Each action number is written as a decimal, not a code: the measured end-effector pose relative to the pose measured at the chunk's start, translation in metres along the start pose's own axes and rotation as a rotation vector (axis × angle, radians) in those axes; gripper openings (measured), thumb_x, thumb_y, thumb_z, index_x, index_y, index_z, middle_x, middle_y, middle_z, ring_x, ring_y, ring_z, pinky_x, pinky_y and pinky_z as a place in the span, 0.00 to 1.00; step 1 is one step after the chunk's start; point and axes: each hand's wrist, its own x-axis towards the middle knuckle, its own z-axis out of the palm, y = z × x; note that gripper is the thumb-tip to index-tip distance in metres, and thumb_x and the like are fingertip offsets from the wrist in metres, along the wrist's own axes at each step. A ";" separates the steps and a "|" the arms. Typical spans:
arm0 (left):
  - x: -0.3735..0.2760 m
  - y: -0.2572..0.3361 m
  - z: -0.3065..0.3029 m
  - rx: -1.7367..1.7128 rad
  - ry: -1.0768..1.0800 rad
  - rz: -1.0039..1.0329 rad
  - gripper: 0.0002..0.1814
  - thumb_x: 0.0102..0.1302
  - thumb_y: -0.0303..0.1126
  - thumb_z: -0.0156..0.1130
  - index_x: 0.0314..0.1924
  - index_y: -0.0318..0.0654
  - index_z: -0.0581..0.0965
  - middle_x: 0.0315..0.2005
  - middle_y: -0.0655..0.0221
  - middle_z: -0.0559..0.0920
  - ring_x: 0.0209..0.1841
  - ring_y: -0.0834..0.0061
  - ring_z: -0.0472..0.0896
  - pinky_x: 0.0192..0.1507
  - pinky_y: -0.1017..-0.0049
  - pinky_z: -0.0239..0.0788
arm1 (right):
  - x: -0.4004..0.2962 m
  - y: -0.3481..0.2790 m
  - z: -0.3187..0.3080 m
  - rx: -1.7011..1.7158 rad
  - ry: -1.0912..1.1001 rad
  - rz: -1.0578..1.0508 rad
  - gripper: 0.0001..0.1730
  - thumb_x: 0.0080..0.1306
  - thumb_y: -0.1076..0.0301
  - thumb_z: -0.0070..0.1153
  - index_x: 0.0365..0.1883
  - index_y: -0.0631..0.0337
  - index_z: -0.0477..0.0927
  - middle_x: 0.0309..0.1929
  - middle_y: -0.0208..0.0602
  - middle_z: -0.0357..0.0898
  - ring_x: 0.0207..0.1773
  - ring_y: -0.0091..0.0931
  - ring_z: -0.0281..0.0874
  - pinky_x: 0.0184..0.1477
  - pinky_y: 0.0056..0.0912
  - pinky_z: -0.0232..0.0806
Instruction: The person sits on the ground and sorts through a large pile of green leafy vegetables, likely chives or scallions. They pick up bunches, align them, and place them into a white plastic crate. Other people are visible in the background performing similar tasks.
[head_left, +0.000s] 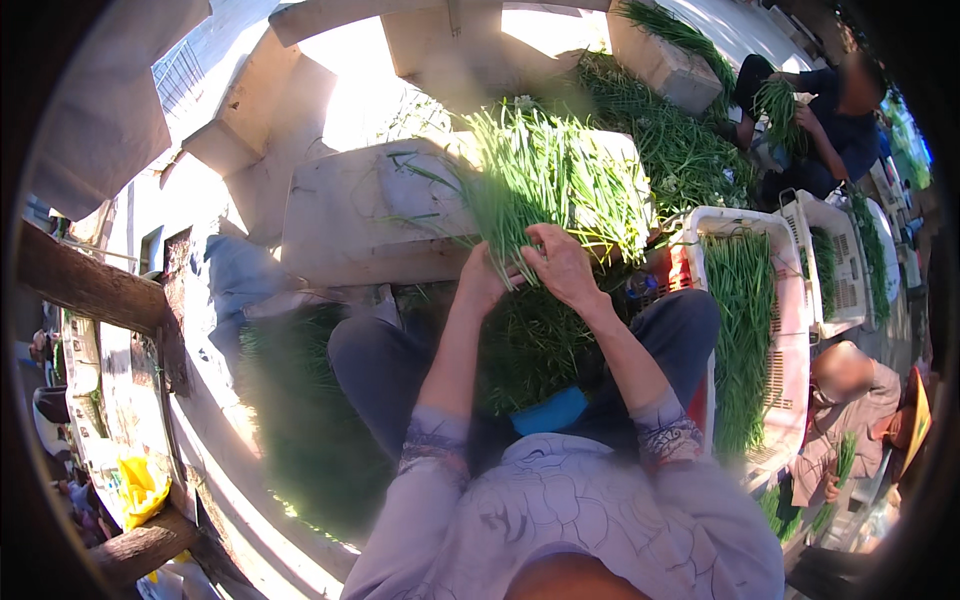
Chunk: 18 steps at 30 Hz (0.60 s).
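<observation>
My left hand (482, 279) is closed around the lower ends of a thin bunch of long green stalks (489, 202), which look like garlic chives. The bunch fans upward and is partly blurred. Beside it, my right hand (561, 266) has its fingers bent toward the stalks; whether they pinch any is unclear. Just beyond both hands, a thick heap of cut chives (577, 172) covers the right part of a pale foam box (360, 199). A few loose stalks lie on the bare left part of the box.
On my right stands a white plastic crate (793, 360) packed with chives. More chives (667, 142) lie heaped beyond the box, and others (532, 352) between my knees. Two people (832, 127) sit at the right, handling green bunches. Wooden posts (97, 281) are at the left.
</observation>
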 end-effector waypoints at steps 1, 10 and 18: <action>0.005 0.004 -0.008 -0.029 -0.053 0.003 0.20 0.70 0.43 0.38 0.49 0.37 0.71 0.44 0.58 0.76 0.45 0.60 0.77 0.46 0.57 0.72 | 0.009 -0.010 0.009 -0.018 -0.038 0.003 0.18 0.60 0.63 0.56 0.47 0.61 0.73 0.39 0.43 0.76 0.40 0.38 0.76 0.42 0.38 0.69; -0.001 0.000 -0.002 -0.089 0.120 0.135 0.19 0.67 0.46 0.42 0.42 0.38 0.72 0.33 0.61 0.78 0.35 0.63 0.78 0.41 0.58 0.74 | 0.049 -0.008 0.044 -0.178 -0.324 -0.036 0.10 0.61 0.65 0.52 0.39 0.58 0.76 0.37 0.44 0.75 0.43 0.42 0.76 0.43 0.44 0.69; 0.007 -0.009 -0.012 0.003 0.160 0.109 0.13 0.65 0.37 0.50 0.42 0.36 0.74 0.33 0.63 0.79 0.36 0.66 0.79 0.41 0.60 0.75 | 0.058 0.005 0.037 -0.380 -0.368 -0.083 0.07 0.62 0.67 0.51 0.35 0.61 0.76 0.36 0.43 0.74 0.39 0.41 0.74 0.42 0.40 0.68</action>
